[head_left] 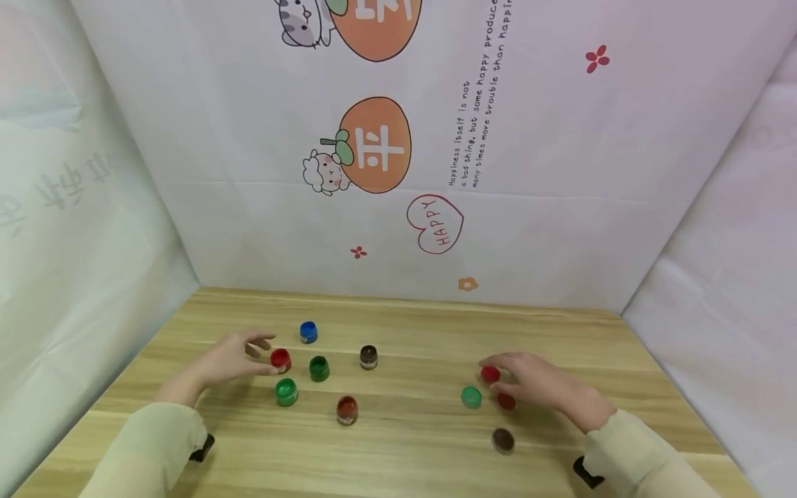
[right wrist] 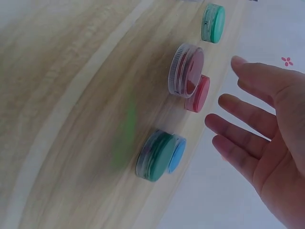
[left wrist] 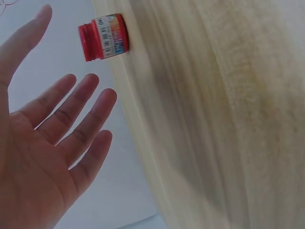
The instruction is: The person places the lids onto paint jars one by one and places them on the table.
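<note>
In the near part of the wooden table, a brown lid lies to the right, and a reddish-brown jar stands left of the middle. A little farther, a dark red lid and a light green lid lie on the right, with a light green jar on the left. The right hand is just above the lids, fingers relaxed and apart, gripping nothing; a red lid lies near its fingertips. The right wrist view also shows a dark green lid close beside a blue lid. On the left stand a dark green jar and, left of it, a red jar. The left hand is just beside the red jar, its thumb and fingers spread, gripping nothing. Farther back are a dark brown jar near the middle and, farthest, a blue jar to the left, before a printed white wall.
</note>
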### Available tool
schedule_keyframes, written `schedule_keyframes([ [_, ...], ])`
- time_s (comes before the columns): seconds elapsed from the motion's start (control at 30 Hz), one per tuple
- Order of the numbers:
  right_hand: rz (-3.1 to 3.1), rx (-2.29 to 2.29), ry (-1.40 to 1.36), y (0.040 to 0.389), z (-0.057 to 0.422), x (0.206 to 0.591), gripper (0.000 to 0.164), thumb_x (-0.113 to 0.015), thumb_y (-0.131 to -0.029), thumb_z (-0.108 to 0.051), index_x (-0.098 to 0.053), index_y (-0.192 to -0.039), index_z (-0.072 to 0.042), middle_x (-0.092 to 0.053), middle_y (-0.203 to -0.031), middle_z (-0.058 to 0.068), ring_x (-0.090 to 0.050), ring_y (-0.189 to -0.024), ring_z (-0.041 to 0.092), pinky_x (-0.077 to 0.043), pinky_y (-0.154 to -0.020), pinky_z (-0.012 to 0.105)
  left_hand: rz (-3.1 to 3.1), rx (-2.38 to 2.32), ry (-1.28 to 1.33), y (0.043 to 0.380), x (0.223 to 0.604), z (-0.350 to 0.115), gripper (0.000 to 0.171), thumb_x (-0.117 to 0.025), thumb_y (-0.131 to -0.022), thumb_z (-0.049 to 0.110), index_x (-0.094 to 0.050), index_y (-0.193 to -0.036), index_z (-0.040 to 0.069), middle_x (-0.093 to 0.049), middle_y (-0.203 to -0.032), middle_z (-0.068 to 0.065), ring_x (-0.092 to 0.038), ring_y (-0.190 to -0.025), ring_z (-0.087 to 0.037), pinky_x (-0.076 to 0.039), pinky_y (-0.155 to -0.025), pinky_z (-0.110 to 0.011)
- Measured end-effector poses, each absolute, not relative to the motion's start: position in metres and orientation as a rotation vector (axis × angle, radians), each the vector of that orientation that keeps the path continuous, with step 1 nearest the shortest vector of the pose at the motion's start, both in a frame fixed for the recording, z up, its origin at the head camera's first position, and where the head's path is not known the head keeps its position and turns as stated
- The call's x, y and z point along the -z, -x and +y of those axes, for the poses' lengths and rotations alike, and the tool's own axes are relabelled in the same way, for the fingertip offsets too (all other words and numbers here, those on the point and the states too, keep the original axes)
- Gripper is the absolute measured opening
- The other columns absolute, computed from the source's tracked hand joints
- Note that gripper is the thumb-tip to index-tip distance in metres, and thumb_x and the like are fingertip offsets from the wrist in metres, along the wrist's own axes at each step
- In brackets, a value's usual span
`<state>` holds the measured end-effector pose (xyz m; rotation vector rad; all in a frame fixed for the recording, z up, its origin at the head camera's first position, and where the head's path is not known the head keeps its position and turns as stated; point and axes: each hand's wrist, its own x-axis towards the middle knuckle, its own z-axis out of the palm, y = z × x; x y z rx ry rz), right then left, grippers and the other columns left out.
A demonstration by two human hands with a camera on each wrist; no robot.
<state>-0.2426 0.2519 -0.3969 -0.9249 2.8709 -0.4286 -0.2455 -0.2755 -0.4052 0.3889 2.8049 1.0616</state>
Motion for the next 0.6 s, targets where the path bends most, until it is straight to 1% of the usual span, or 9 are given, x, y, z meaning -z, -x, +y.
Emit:
schedule_keyframes([
  [0.17,2.863,0.472,0.888,0.247,0.247,0.402,0.037,-0.069,-0.083,-0.013,-0.062,-0.119,-0.005,-0.063,-0.111,0.008,-0.058,-0.101,0.025,-0.049,-0.082,0.041,2.798,-1.032,-0.400,0.252,0.412,-0.274,0.072,-0.079,-0.073,0.034,-0.050,-0.129,0.000,-0.058,-0.114,-0.015,-0.057,-0.098,-0.029,-0.047,-0.082,-0.046],
  [0.37,2.872,0.410,0.917,0.254,0.246,0.406,0.035,-0.070,-0.081,-0.008,-0.064,-0.116,-0.005,-0.061,-0.113,0.010,-0.058,-0.102,0.026,-0.048,-0.083,0.041,2.757,-1.039,-0.387,0.256,0.416,-0.270,0.068,-0.082,-0.069,0.029,-0.053,-0.125,0.001,-0.059,-0.111,-0.011,-0.058,-0.095,-0.025,-0.048,-0.081,-0.043],
  [0.5,2.889,0.407,0.898,0.258,0.246,0.409,0.035,-0.073,-0.077,-0.005,-0.066,-0.112,-0.006,-0.062,-0.109,0.008,-0.059,-0.099,0.025,-0.049,-0.081,0.041,2.749,-0.987,-0.378,0.256,0.416,-0.267,0.067,-0.083,-0.069,0.028,-0.055,-0.123,0.002,-0.060,-0.106,-0.008,-0.058,-0.093,-0.023,-0.047,-0.080,-0.043],
  [0.6,2.900,0.412,0.882,0.260,0.245,0.411,0.033,-0.073,-0.076,-0.003,-0.068,-0.107,-0.010,-0.062,-0.106,0.004,-0.059,-0.096,0.022,-0.049,-0.080,0.039,2.756,-0.960,-0.355,0.258,0.416,-0.265,0.064,-0.083,-0.068,0.025,-0.056,-0.122,0.004,-0.060,-0.101,-0.005,-0.057,-0.090,-0.021,-0.048,-0.077,-0.040],
])
